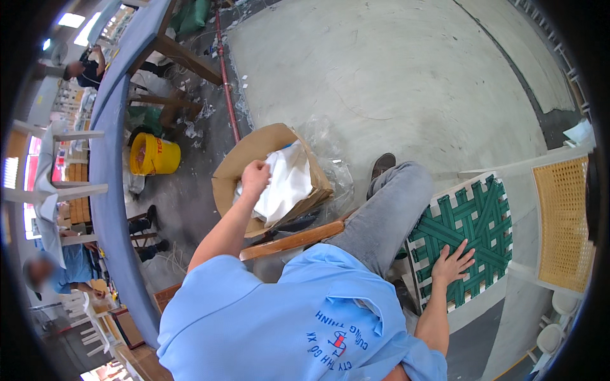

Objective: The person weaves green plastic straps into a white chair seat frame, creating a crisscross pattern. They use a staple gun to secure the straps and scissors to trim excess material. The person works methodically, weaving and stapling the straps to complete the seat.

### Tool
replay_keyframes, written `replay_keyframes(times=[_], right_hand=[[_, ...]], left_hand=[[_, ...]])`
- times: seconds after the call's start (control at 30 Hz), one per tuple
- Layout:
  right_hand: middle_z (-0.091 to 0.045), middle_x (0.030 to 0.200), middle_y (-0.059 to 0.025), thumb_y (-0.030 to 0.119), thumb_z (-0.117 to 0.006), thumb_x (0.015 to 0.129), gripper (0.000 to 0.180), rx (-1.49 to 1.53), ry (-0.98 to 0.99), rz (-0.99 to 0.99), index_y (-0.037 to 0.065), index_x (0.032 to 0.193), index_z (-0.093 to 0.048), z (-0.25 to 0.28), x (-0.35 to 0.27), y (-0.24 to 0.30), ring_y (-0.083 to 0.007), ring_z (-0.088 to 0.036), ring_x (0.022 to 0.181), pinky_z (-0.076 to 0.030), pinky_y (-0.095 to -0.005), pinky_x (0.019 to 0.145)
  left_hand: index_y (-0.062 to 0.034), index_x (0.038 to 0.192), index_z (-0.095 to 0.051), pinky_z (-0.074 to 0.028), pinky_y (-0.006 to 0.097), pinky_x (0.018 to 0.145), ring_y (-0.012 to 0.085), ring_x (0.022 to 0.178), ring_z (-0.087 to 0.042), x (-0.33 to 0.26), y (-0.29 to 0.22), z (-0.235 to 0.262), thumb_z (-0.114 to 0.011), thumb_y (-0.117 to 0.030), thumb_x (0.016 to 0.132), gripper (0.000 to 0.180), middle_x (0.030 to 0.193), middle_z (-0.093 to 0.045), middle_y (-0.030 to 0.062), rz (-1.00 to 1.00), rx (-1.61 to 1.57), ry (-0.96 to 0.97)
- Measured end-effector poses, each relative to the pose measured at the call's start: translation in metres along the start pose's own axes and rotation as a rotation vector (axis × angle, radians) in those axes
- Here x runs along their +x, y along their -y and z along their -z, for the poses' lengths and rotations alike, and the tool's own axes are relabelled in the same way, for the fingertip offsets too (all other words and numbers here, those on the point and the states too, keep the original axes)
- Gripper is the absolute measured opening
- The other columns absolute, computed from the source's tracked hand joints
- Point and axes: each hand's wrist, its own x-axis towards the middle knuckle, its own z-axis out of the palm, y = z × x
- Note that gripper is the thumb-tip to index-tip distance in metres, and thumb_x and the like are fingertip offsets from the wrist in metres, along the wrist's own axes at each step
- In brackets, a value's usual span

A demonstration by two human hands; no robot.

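My left hand (255, 178) is closed at the edge of a white cloth (286, 178), fingers curled in at its left side. That cloth lies bunched in an open cardboard box (229, 170), on the floor to the left of my knee. On my right, a seat frame carries woven green webbing (486, 216) over paler strips. My right hand (452, 262) rests on this webbing with its fingers spread. Nothing is held in it.
Clear plastic wrap (337, 178) lies beside the box. A wooden armrest (295, 240) runs between box and leg. Leftward stand a long blue-covered table (109, 184) and a yellow bucket (155, 154). A cane panel (563, 222) stands far right. Two people work beyond the table.
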Motion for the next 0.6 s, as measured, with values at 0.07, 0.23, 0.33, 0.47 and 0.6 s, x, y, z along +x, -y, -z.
replay_keyframes(times=[0.07,0.23,0.33,0.47,0.6], right_hand=[[-0.007,0.173,-0.0114,0.06,-0.042,0.104,0.071,-0.037,0.079,-0.05,0.036,0.166,-0.015,0.001,0.0,0.002,-0.0441,-0.006,0.157,-0.016,-0.0763,0.115],[-0.007,0.173,-0.0107,0.061,-0.044,0.103,0.072,0.035,0.033,0.011,0.037,0.165,-0.017,0.007,-0.003,0.001,-0.0422,-0.006,0.158,-0.015,-0.076,0.116],[-0.007,0.173,-0.0102,0.061,-0.046,0.102,0.072,0.073,0.066,0.025,0.038,0.165,-0.019,0.013,-0.002,-0.002,-0.0416,-0.006,0.158,-0.014,-0.0757,0.116],[-0.008,0.173,-0.0097,0.058,-0.05,0.102,0.072,0.077,0.172,-0.017,0.037,0.164,-0.02,0.02,0.0,-0.004,-0.042,-0.007,0.158,-0.013,-0.0747,0.117],[-0.009,0.173,-0.0097,0.056,-0.053,0.102,0.072,0.122,0.14,0.046,0.038,0.164,-0.022,0.024,0.0,-0.005,-0.0422,-0.008,0.157,-0.013,-0.0738,0.117]], left_hand=[[-0.0039,0.097,-0.071,-0.056,0.041,0.084,0.0305,0.089,-0.072,0.03,0.042,-0.001,-0.077,-0.039,0.085,0.038,0.095,-0.075,0.0181,-0.026,0.215,-0.043],[0.0039,0.13,-0.053,-0.052,0.046,0.102,0.0383,0.122,-0.064,0.041,0.114,-0.036,-0.085,-0.044,0.076,0.079,0.129,-0.066,0.0243,0.203,0.499,0.127],[0.0013,0.128,-0.057,-0.052,0.046,0.101,0.0369,0.121,-0.065,0.038,0.125,-0.044,-0.084,-0.043,0.077,0.073,0.129,-0.067,0.023,0.227,0.515,0.109],[-0.0056,0.111,-0.072,-0.055,0.046,0.096,0.0359,0.112,-0.069,0.034,0.126,-0.045,-0.076,-0.033,0.086,0.038,0.118,-0.073,0.0193,0.161,0.549,0.042],[-0.0067,0.106,-0.074,-0.056,0.049,0.092,0.0373,0.105,-0.071,0.029,0.13,-0.04,-0.063,-0.026,0.095,0.025,0.111,-0.074,0.0197,0.063,0.59,-0.054]])
